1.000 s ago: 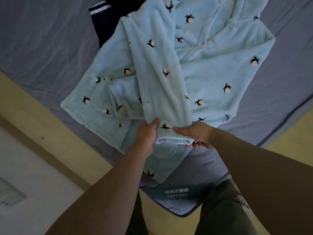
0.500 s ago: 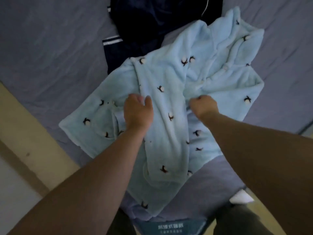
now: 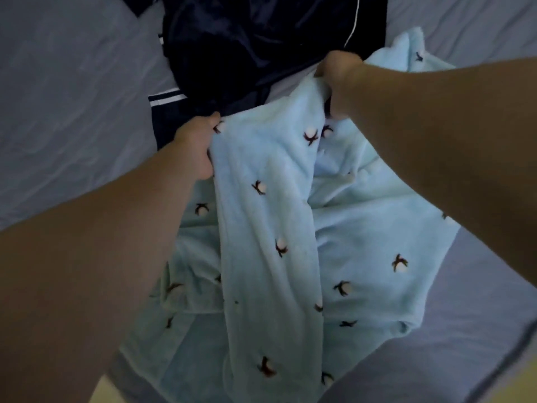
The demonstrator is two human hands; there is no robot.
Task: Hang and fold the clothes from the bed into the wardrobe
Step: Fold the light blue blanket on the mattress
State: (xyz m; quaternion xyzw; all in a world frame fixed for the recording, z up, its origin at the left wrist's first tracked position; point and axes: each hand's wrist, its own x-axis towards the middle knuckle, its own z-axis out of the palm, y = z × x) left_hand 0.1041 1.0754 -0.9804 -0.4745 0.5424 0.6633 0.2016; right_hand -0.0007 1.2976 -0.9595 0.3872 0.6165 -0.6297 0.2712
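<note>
A light blue fleece garment (image 3: 270, 228) with small dark-and-white flower marks lies spread on the bed. My left hand (image 3: 197, 146) grips its upper left edge, and my right hand (image 3: 337, 77) grips the upper right edge, fingers curled into the cloth. Between them a long band of the fleece hangs down toward me. A dark navy garment (image 3: 247, 48) with white stripes and piping lies just beyond the blue one, partly under it.
The bed (image 3: 72, 97) is covered with a grey-blue sheet, wrinkled at the left. Its near edge runs along the lower right, with a strip of yellowish floor (image 3: 520, 385) at the corner. No wardrobe is in view.
Both hands have moved up the fleece from its near end to its far upper edge and now grip it. The view has shifted closer over the bed.
</note>
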